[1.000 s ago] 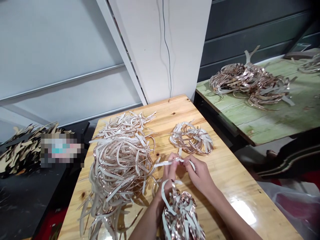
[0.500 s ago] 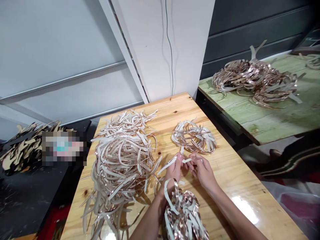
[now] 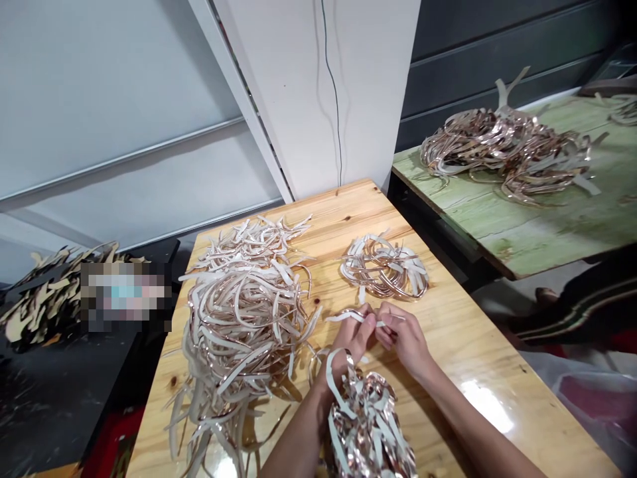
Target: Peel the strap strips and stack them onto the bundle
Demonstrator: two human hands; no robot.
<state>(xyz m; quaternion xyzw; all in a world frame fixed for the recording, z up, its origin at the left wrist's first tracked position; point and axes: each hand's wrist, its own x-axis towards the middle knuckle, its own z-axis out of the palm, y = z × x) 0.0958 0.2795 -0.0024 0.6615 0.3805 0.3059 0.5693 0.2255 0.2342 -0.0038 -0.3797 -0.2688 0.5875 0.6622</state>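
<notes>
My left hand (image 3: 357, 332) pinches a narrow strip (image 3: 343, 317), pale on one side and shiny rose-gold on the other; its loose end sticks out to the left. Close against it, my right hand (image 3: 402, 335) grips a pale strip end (image 3: 387, 322) between thumb and fingers. Whether both ends belong to one strip is hidden by the fingers. Just beyond my hands lies a small coil of strips (image 3: 385, 269). Between my forearms rests a crinkled bunch of metallic strips (image 3: 373, 425). A large loose heap of strips (image 3: 243, 325) spreads to my left.
The wooden table (image 3: 343, 216) carries these piles. On the right, a green table (image 3: 527, 232) holds another tangled heap (image 3: 507, 153), with a person's dark striped sleeve or trouser leg (image 3: 582, 305) below. At left, a black table (image 3: 60, 392) bears beige-and-black scraps (image 3: 54, 292). A white pillar (image 3: 318, 99) stands behind.
My hands have drawn together, the left one shifting right. The strip's left end has swung up to lie flatter. The view has tilted slightly.
</notes>
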